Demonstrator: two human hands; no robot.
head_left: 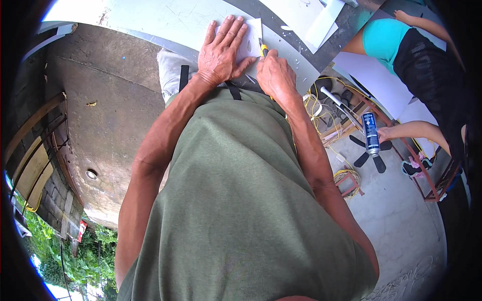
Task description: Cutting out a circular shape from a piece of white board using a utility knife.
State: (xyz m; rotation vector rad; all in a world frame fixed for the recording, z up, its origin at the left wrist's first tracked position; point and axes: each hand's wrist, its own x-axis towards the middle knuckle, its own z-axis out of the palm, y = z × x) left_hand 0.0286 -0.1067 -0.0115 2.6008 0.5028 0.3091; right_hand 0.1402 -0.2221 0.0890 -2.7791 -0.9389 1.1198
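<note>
My left hand (221,52) lies flat with fingers spread on a small white sheet (255,31), pressing it to the work surface. Close beside it, my right hand (276,75) is wrapped round a yellow and black utility knife (264,49). The knife's tip points away from me and meets the sheet near its right edge. A small drop-shaped cut-out (249,45) shows in the sheet between my two hands. Whether the blade is sunk into the sheet is too small to tell.
White offcuts (321,25) and scraps lie on the grey table (301,50) to the right. At the right, another person's hand (384,134) holds a blue spray can (370,133). Below are a black-bladed fan (380,164) and yellow cable (351,175) on the floor.
</note>
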